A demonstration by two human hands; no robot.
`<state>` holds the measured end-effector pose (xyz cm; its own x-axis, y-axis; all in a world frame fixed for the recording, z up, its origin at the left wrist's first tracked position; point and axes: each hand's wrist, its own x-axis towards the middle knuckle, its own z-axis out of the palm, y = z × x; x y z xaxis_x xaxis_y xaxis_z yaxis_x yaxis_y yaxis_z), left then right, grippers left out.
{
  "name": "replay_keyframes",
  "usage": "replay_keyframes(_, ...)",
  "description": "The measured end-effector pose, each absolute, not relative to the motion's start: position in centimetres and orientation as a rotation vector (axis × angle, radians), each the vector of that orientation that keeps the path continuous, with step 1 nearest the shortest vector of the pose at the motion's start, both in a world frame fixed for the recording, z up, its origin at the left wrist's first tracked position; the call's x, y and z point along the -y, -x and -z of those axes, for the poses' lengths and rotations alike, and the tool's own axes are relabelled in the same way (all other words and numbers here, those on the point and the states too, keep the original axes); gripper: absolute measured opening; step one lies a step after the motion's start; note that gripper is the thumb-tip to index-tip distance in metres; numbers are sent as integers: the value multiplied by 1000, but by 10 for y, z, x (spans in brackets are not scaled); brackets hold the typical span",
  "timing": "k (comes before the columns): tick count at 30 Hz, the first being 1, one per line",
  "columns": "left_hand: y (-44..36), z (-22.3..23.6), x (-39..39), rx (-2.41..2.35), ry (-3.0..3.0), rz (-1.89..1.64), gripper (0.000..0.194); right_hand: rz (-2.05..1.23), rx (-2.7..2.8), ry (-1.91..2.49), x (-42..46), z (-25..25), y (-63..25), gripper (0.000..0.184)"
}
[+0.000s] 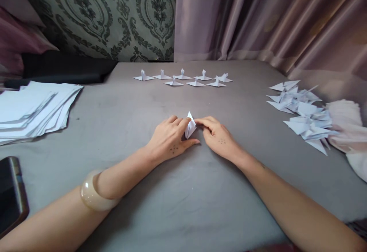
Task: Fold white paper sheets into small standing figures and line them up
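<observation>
A small white folded paper (190, 126), diamond-shaped with a pointed top, lies on the grey cloth between my hands. My left hand (169, 137) grips it from the left, with the index finger over its upper part and the thumb stretched out below it. From the other side my right hand (219, 135) reaches its index fingertip to the paper's right edge. The thumb of that hand is bent in beneath the index finger, and its other fingers are mostly hidden. A pale bangle (93, 193) circles my left forearm.
Several folded paper pieces (182, 75) stand in two rows at the back. At the right lies a pile of folded papers (306, 110) beside a pale cloth (345, 122). White sheets (34, 110) are stacked at the left, above a phone (11, 194). A black item (65, 68) lies behind them.
</observation>
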<state>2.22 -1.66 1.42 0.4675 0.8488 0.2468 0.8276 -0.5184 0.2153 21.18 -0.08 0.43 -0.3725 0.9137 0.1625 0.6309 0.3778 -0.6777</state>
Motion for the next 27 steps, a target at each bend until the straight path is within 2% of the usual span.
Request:
replay_keyframes(2, -24, -13, 17, -1552, -2593, -530, 48, -810, 2054, 1260, 1, -3, -210, 49)
replay_keyframes(6, -25, -11, 15, -1645, -2319, -737, 20, -855, 1996, 1147, 5, -4, -204, 46)
replay_keyframes(10, -28, -18, 13, -1369, -1550, -1138, 24, -829, 1709, 1216, 9, -12, -200, 25)
replay_keyframes(12, -31, -21, 12, -1183, -1208, -1220, 28, -906, 1578, 1263, 9, -16, -198, 22)
replay_keyframes(16, -38, -22, 16, -1057, -913, -1234, 30, -1118, 1493, 1246, 10, -19, -194, 27)
replay_keyframes(20, -44, -22, 22, -1071, -788, -1165, 27, -1086, 1461, 1221, 10, -18, -194, 23)
replay_keyframes(27, -39, -22, 20, -1253, -1071, -1014, 24, -1202, 1446, 1274, 5, -19, -203, 25)
